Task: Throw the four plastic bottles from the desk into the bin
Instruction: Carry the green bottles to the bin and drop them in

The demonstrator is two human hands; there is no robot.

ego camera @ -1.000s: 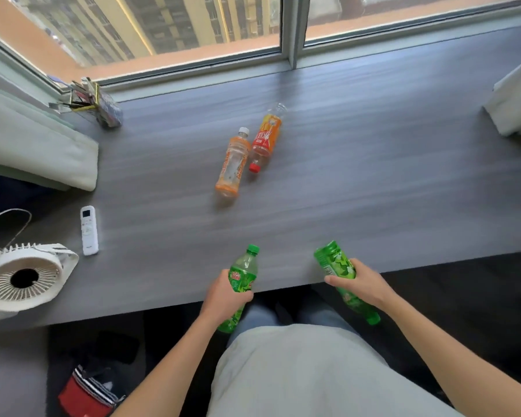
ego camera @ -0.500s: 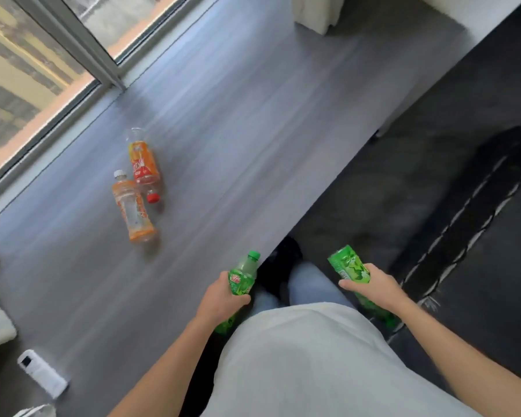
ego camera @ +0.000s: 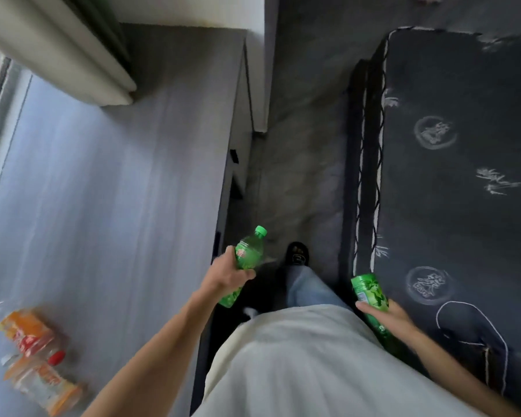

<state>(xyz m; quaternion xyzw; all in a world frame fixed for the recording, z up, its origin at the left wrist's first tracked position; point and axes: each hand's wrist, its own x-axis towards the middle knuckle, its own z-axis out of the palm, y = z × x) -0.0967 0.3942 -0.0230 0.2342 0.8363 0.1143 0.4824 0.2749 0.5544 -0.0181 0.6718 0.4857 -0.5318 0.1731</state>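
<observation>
Blurrily, two orange bottles (ego camera: 33, 361) lie on the desk (ego camera: 118, 182); each hand's fingers clasp a green bottle.

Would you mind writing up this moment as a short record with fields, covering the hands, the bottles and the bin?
left hand: grips a green bottle, cap pointing up and away
right hand: grips a second green bottle
on desk: two orange bottles, lying down, blurred
bin: not in view
underfoot: dark floor, patterned rug to the right
progress: two bottles picked up, none binned yet
</observation>
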